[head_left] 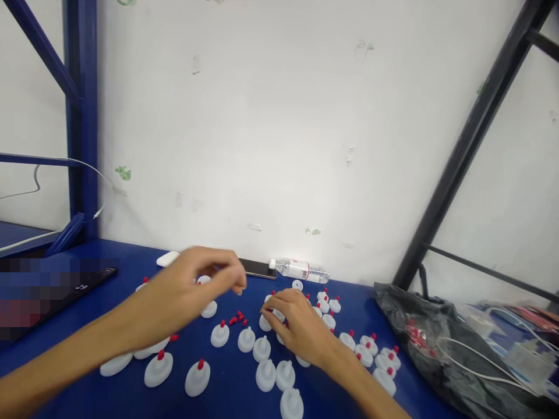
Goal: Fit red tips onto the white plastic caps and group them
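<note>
Loosely spread, white caps (261, 350), some red-tipped, cover the blue table (233, 381), with loose red tips (240, 315) near its middle. The left hand (203, 276) hovers, fingers bent; I cannot tell its grip. The right hand (299, 323) curls over caps, grip unclear. A bottle (299, 270) lies along the far edge.

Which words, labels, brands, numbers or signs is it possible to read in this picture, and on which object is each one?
"62", small and soft, on the dark screen at the left edge; seen upside down it would be "29".
Smaller marks near the far end of that screen: too small to read.
Label of the clear bottle, with red marks: too small and blurred to read.
White nozzle caps: no text can be read.
</note>
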Available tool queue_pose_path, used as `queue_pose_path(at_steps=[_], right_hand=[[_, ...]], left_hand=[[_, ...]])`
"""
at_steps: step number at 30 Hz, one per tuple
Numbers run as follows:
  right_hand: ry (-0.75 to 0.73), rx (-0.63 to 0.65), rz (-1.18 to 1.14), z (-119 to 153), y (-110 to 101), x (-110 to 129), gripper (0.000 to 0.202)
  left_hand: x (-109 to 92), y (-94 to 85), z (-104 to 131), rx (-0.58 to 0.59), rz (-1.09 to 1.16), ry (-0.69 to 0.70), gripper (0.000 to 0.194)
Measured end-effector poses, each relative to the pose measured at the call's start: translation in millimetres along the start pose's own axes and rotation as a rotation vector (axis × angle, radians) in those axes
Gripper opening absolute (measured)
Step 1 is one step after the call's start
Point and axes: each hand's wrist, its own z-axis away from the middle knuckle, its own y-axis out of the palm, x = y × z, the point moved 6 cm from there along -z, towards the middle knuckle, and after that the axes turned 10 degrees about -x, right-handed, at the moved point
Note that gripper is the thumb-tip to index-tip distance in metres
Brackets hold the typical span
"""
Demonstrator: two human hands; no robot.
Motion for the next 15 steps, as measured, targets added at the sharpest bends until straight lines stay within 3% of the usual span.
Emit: queue_pose_path(at_steps=[3, 7, 15], right_hand=[[-0.026, 0.016, -0.019, 0, 2, 2, 0.017], [-0.062, 0.035, -0.052, 3, 5, 8, 0.021], [-0.085, 0.061, -0.118, 2, 7, 18, 0.016]], left_hand=[[20, 35.2, -6, 0.179, -0.132, 0.004, 0.026], [48, 69.7, -4, 0.243, -0.188, 0.029, 0.026], [61, 82.6, 5, 0.324, -0.149, 0.108, 0.026]])
